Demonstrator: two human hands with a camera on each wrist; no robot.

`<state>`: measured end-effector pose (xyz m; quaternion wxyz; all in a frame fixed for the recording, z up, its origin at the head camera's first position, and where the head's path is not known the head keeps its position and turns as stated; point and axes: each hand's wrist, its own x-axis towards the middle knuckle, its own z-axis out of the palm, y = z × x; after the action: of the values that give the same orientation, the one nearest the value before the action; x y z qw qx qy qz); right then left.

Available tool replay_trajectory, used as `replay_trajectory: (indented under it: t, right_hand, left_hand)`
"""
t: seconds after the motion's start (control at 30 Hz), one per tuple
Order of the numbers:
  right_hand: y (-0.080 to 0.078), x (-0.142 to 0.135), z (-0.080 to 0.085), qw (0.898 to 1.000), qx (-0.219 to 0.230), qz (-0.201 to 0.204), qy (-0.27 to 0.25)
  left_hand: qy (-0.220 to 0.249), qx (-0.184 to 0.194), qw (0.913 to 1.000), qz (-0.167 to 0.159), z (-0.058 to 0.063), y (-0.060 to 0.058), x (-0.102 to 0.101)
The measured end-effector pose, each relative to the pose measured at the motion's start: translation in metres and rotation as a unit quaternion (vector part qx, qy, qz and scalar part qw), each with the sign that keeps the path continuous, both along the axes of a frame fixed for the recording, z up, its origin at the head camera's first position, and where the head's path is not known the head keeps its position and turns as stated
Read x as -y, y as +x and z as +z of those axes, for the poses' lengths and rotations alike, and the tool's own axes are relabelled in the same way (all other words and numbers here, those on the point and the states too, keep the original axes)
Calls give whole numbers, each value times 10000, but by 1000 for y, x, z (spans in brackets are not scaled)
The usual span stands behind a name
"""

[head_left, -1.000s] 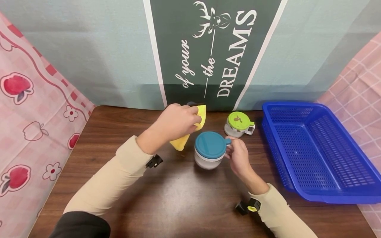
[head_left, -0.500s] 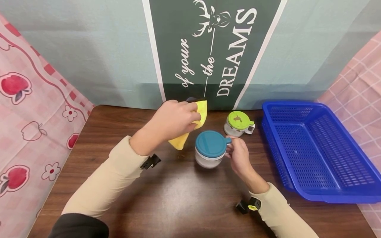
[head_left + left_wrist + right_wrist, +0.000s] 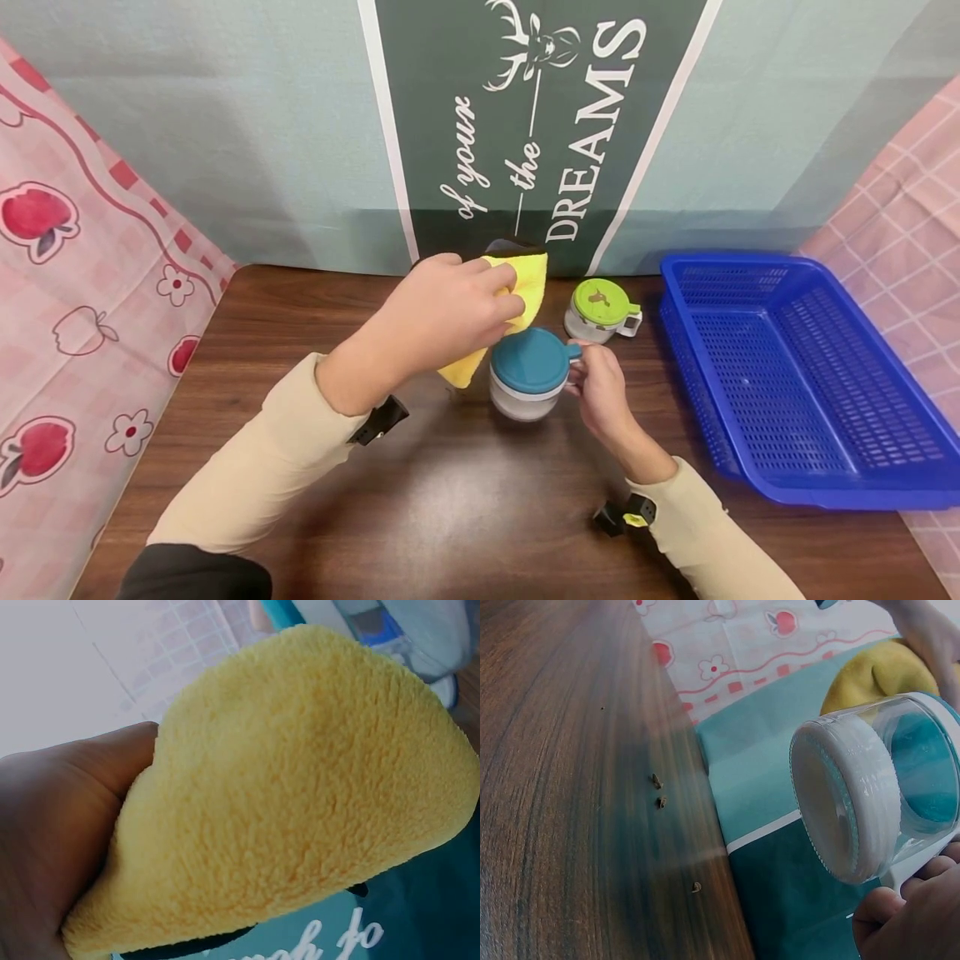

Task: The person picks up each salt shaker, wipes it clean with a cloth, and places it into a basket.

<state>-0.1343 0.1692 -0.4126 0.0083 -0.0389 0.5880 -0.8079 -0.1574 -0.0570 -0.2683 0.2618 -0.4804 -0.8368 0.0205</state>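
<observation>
Yellow cloth (image 3: 532, 282), partly hidden, fills your curled left hand (image 3: 442, 312) beside the blue-lidded jar (image 3: 523, 403). Your right hand (image 3: 604, 390) curls round the jar's handle (image 3: 924, 860), mostly covering it.

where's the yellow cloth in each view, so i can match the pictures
Head: yellow cloth near the centre, in the left hand.
Left wrist: yellow cloth filling the middle.
Right wrist: yellow cloth at upper right, partly behind the blue-lidded mug.
Shared landmark: dark green panel, top centre, lower right and lower middle respectively.
</observation>
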Motion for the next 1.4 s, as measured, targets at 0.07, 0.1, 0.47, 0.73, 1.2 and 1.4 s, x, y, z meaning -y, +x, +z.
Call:
replay_trajectory:
  t: [0.07, 0.1, 0.47, 0.73, 1.2, 1.4]
  right_hand:
    - [0, 0, 0, 10000, 2, -19, 14]
    - [0, 0, 1, 10000, 0, -24, 24]
    - [-1, 1, 2, 9997, 210, -146, 29]
    - [1, 2, 5, 9989, 293, -342, -123]
    - [3, 5, 7, 9992, 194, -348, -35]
    - [3, 5, 5, 9996, 177, -188, 68]
  left_hand:
    - [-36, -87, 9999, -54, 3, 4, -2]
    - [-52, -118, 9999, -89, 4, 6, -3]
    - [-126, -301, 9983, -475, 2, 20, -15]
    - [-408, -234, 9968, -643, -9, 25, -29]
    - [-782, -161, 9961, -382, -18, 27, -36]
    - [-1143, 69, 9933, -120, -17, 22, -37]
